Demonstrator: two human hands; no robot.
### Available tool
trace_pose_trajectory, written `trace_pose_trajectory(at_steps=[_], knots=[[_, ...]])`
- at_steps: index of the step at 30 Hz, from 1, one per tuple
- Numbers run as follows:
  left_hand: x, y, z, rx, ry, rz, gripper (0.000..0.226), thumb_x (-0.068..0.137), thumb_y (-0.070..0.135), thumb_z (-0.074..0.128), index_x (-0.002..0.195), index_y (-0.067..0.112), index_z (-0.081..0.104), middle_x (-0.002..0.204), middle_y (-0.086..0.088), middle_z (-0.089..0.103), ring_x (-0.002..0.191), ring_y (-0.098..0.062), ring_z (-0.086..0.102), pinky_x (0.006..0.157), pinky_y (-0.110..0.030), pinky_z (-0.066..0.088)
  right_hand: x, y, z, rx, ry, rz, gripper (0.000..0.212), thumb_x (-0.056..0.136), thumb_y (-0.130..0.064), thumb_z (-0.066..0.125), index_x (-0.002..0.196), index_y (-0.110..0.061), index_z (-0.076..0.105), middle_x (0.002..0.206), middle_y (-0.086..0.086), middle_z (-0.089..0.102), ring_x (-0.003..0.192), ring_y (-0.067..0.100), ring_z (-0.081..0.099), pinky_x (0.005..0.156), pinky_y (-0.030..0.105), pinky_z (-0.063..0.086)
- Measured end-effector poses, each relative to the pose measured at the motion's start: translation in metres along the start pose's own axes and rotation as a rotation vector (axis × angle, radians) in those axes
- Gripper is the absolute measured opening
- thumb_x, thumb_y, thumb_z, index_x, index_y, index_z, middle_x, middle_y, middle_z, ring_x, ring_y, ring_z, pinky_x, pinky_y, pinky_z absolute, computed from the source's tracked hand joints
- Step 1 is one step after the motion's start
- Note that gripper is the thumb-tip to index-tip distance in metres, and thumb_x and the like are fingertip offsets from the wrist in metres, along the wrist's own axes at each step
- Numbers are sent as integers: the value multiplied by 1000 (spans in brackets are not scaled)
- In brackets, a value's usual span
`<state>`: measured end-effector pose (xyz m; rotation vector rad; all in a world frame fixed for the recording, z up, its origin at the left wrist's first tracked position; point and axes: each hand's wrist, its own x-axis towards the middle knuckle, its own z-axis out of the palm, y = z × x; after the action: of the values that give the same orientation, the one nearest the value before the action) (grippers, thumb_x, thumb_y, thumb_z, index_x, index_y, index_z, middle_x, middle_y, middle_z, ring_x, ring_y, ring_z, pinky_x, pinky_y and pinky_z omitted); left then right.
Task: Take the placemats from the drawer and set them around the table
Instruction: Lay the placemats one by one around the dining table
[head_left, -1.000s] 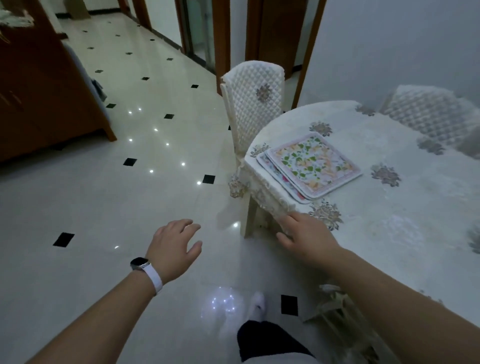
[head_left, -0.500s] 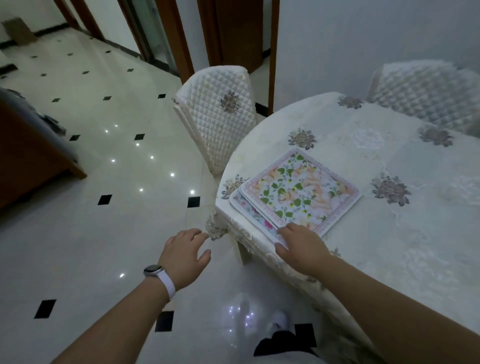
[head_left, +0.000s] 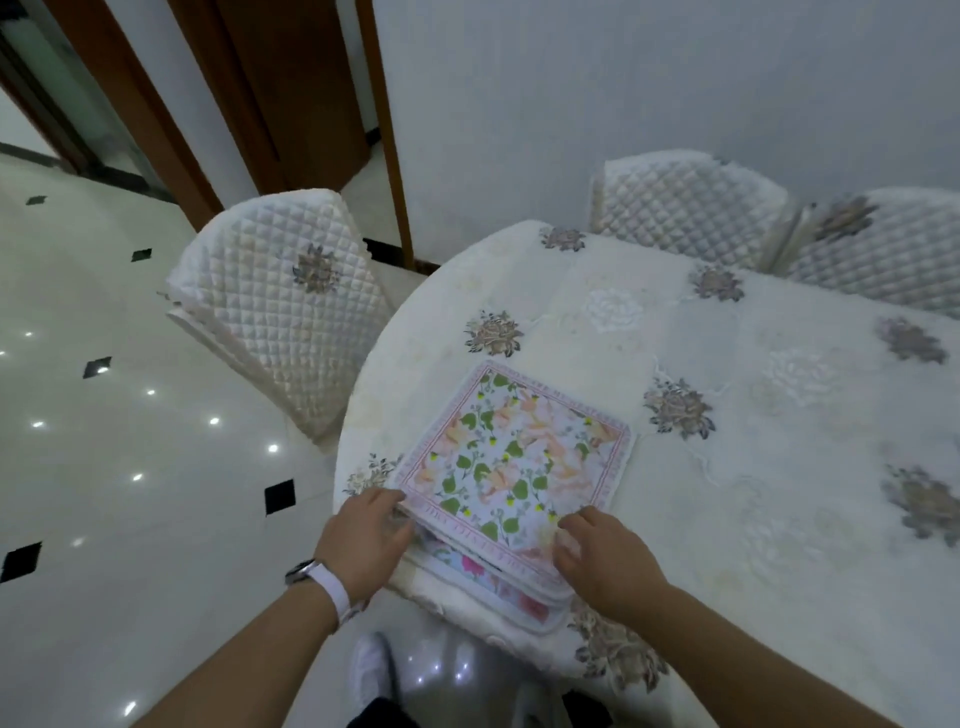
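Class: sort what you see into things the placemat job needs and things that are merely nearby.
Needed: stack of placemats, table, left hand, right hand.

Merely nearby: quilted chairs, wristwatch, tiled floor, wooden door frames.

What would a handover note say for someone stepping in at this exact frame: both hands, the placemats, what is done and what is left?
Left hand: open, fingers at the near-left corner of the placemat stack, apparently lifting the edge of the top placemat.
Right hand: open, fingers resting on the top placemat's near edge; no firm grasp visible.
Placemats: all in one offset pile near the table edge closest to the person; the exact count is hard to tell.
Done: placemats are out and on the table.
Left: separate the pile and set one at each seat; three quilted chairs are visible around the table.
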<state>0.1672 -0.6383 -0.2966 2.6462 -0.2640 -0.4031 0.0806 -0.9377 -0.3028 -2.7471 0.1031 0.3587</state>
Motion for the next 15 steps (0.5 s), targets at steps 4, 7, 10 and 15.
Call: trace_pose_trajectory(at_steps=[4,7,10,15], knots=[[53,-8,-3,-147,-94,-5,60,78,57,45,119,17,63,113,1,59,106,-23,57,91,-38,47,7,-4,-2,53,19,197,41,96,-43,46,131,-23,54,126,-2,54,113,20,54,90,32,46],[84,-14,-11,-287,-178,-23,30,86,41,62,111,24,62,107,10,63,95,-18,63,83,-42,54,13,-17,2,195,52,444,42,95,-37,50,133,-19,54,131,1,51,117,21,53,94,33,46],[105,-15,-14,-397,-242,14,16,88,33,63,104,31,60,103,10,69,85,-8,66,75,-37,56,19,-38,13,340,174,665,42,93,-30,53,133,-16,53,133,5,48,116,23,52,93,31,43],[145,-12,-12,-461,-305,3,30,95,25,56,124,17,53,112,-3,66,93,-19,62,77,-31,50,36,-68,24,583,235,921,47,83,-31,53,125,-11,53,121,13,57,102,28,58,91,38,50]])
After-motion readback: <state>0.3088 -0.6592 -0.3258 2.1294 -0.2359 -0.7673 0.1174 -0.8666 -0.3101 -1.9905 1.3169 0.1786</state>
